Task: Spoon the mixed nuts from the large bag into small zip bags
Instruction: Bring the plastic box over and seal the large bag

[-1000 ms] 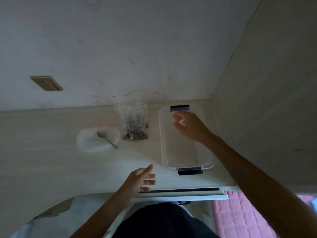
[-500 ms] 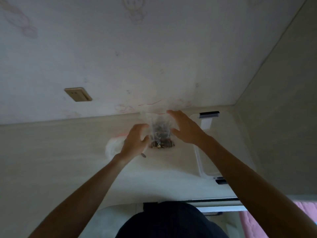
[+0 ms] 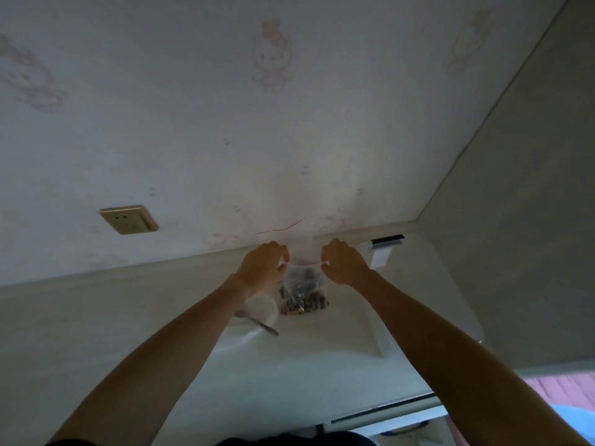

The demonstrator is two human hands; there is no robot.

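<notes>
Both hands have come to the bag of nuts (image 3: 302, 289): left hand (image 3: 262, 267) and right hand (image 3: 344, 265) now pinch its top corners. They seem to be pulling the mouth open, so spooning comes next; the spoon (image 3: 260, 323) lies untouched on the surface (image 3: 96, 317).

Dim, soft, slightly blurred wide-angle view, perhaps lit from the right; edges bend

Spoon (image 3: 257, 323) and clear container (image 3: 383, 252) flank the bag (image 3: 304, 292); desk front lies open.
</notes>
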